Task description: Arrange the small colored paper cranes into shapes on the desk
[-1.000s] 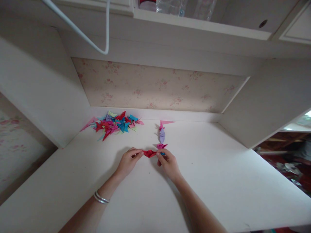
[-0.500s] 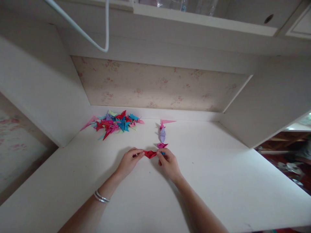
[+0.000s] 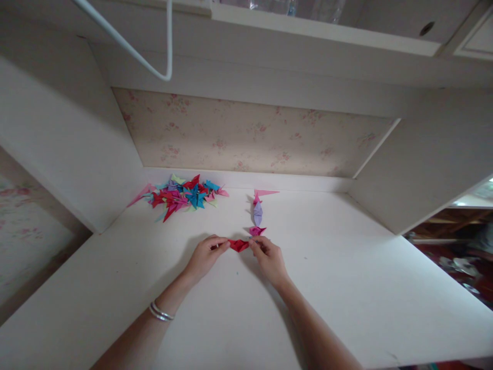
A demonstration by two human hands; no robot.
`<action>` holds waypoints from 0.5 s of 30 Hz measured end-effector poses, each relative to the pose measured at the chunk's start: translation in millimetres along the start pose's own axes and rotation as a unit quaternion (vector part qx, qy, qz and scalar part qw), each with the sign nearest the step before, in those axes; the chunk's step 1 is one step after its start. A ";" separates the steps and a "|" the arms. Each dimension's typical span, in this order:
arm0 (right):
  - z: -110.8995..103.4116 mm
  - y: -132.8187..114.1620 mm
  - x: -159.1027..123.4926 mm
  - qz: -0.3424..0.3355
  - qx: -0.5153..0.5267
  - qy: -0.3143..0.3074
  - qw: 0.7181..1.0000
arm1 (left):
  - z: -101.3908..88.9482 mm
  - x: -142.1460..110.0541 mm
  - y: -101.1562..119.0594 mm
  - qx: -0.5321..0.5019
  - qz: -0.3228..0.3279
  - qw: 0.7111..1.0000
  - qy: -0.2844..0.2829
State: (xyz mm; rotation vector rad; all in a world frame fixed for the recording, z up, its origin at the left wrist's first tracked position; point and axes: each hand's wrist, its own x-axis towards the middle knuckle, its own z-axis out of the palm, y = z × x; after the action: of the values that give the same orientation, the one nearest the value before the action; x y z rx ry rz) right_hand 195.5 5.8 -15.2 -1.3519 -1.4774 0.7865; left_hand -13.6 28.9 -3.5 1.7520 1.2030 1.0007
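Note:
Between my two hands a red origami crane [image 3: 239, 245] is stretched out above the white desk [image 3: 215, 318]. My left hand [image 3: 207, 255] pinches its left tip between thumb and fingers. The opposite tip is pinched by my right hand [image 3: 268, 258]. Just beyond my right fingertips lies a magenta folded paper piece [image 3: 257, 231]. Farther back in the same line are a lavender paper crane [image 3: 258, 213] and a pink one [image 3: 257, 198]. A scrap of blue paper shows at my right fingertips, mostly hidden by them.
A heap of colourful folded paper cranes [image 3: 185, 195] lies at the back left of the desk. A long pink paper strip [image 3: 268, 192] is by the back ledge. Overhead are a white bent tube [image 3: 168, 51] and a shelf [image 3: 323, 31] with clear plastic items.
My hands keep their pinch on the red crane, which has shifted very slightly right. Less of the blue paper shows beside my right hand. The view has tilted a little.

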 end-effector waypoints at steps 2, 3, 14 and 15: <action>0.4 -0.5 -0.1 -0.007 0.002 0.003 1.000 | 0.2 0.0 -0.2 0.003 0.000 1.000 -0.002; 0.6 -1.0 -0.3 -0.014 0.000 0.007 1.000 | 0.3 -0.1 -0.6 0.006 0.000 1.000 -0.005; -23.5 -11.0 -5.7 -0.060 -0.009 -0.032 0.998 | 3.4 -0.8 -4.2 0.032 0.014 0.998 -0.047; -28.8 -9.1 -6.2 -0.056 -0.006 -0.043 0.997 | 3.7 -0.6 -4.8 0.031 0.009 0.998 -0.048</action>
State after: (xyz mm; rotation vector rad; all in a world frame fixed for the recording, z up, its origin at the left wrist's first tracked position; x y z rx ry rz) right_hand 218.6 -5.8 1.6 -1.2464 -1.6131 0.7741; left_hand -12.1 29.0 -9.5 1.8406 1.1693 0.8879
